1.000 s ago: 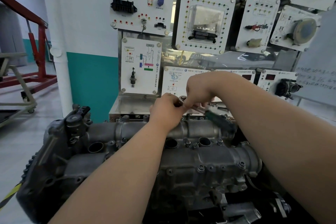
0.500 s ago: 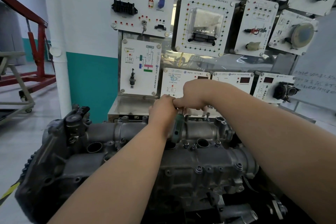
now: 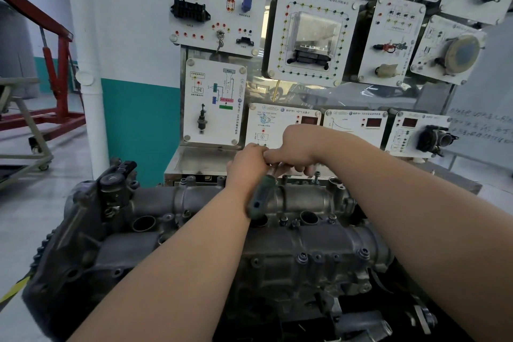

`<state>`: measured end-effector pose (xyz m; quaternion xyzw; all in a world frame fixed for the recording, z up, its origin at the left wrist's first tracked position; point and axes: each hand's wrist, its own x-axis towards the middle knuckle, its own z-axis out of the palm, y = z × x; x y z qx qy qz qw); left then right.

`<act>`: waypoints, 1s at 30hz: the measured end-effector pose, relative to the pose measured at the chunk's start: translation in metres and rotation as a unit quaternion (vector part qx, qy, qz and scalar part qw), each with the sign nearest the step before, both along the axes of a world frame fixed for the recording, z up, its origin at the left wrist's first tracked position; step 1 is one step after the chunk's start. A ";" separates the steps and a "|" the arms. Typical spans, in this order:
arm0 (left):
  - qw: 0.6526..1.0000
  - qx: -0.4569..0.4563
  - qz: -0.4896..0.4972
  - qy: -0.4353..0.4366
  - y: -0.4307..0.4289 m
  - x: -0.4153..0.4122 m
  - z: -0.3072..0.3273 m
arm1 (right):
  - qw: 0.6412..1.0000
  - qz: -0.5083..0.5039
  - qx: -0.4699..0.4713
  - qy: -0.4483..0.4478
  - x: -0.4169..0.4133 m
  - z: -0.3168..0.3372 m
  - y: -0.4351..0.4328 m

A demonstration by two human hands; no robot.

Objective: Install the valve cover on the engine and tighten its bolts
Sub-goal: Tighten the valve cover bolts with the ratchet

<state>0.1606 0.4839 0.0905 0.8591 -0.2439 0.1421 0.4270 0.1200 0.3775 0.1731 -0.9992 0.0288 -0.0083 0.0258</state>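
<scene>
Along the near edge of the dark grey cast-metal engine (image 3: 83,244), the grey aluminium valve cover (image 3: 305,247) sits in place on top, and a row of small flanged bolts (image 3: 302,257) stands in its near flange. Both forearms reach across it to the cover's far edge, about midway along. The green-handled ratchet wrench (image 3: 261,197) is at work there, its head hidden under the hands. The left hand (image 3: 247,164) is bunched over that head with its back to the camera, so I cannot tell what its fingers hold. The right hand (image 3: 294,147) touches it from the right, with fingers (image 3: 301,169) curled down round the metal shank just above the green grip. A second ago the green handle lay out to the right under the right forearm. It has since swung round and now points toward the near edge, crossing in front of the left wrist. That reads as a clockwise stroke, so a far-edge bolt is probably being driven down, with others likely to follow. Beyond the engine's far edge stand white training panels (image 3: 313,33) with mounted components. A red engine crane (image 3: 59,64) stands far left.
</scene>
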 end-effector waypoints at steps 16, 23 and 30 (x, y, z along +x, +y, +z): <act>0.999 0.018 -0.031 -0.001 0.001 0.004 -0.001 | 0.998 0.013 -0.054 -0.011 -0.003 0.005 0.005; 0.996 -0.059 -0.060 0.000 0.000 0.001 -0.007 | 0.993 0.047 -0.105 -0.028 -0.003 0.015 0.003; 0.999 -0.038 -0.029 -0.009 0.000 0.004 -0.005 | 0.999 0.024 -0.036 -0.026 -0.003 0.002 0.011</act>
